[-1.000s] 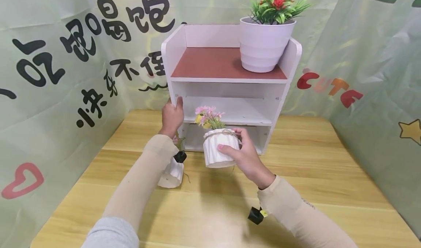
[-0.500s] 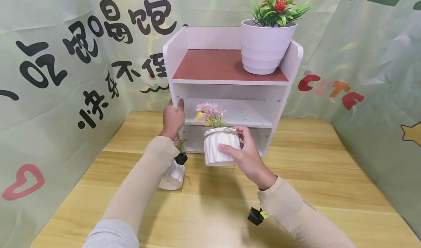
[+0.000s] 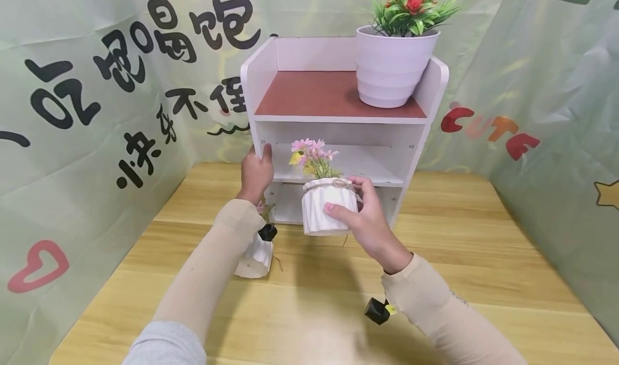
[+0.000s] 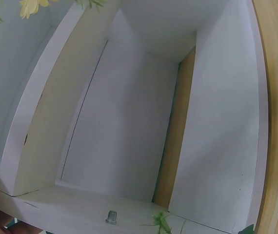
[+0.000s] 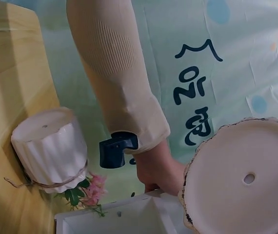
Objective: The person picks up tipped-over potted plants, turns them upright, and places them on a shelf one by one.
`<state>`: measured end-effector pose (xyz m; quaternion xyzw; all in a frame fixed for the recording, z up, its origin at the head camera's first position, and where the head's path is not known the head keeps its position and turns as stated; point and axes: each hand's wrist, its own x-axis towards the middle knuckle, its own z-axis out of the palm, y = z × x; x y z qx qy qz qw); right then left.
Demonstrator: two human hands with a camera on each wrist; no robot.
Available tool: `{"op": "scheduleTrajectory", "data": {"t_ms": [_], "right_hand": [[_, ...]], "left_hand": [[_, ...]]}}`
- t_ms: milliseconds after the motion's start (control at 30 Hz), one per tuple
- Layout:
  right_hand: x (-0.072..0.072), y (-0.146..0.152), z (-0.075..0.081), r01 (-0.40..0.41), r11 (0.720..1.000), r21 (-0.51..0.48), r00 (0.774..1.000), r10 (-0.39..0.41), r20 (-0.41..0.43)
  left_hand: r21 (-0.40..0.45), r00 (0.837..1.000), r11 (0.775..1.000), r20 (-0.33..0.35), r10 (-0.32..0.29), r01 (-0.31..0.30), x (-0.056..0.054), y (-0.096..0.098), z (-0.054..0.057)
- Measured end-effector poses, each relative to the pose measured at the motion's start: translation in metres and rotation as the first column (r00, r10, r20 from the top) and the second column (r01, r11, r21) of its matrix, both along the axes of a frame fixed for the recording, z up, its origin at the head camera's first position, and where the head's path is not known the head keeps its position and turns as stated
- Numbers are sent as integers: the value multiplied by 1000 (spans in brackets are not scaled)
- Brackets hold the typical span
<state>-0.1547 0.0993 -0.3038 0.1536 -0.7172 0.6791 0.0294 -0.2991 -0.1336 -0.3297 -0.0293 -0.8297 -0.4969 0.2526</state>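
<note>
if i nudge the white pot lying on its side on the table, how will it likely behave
The sideways white pot may well roll, since its wall is rounded, though the fluted ridges could slow it. Those ridges probably make it less slippery, too. Its pink flowers look thin and would likely bend.

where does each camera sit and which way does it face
Head: worn on the head, looks forward and down at the shelf; left hand, right hand and forearms show.
Left wrist: on that wrist, looks into the shelf's compartments; perhaps a sliver of hand, lower left.
Right wrist: likewise, faces underside of held pot; left hand, forearm show.
Head and right wrist share held pot, lying pot.
</note>
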Motion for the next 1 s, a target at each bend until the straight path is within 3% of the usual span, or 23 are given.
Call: {"op": "scheduleTrajectory", "data": {"t_ms": [1000], "right_hand": [[1,4,25,22,1000,-16,998,-23,-65]], "left_hand": [[-29,1000,1000,-3,8,-8,3,1,4]]}}
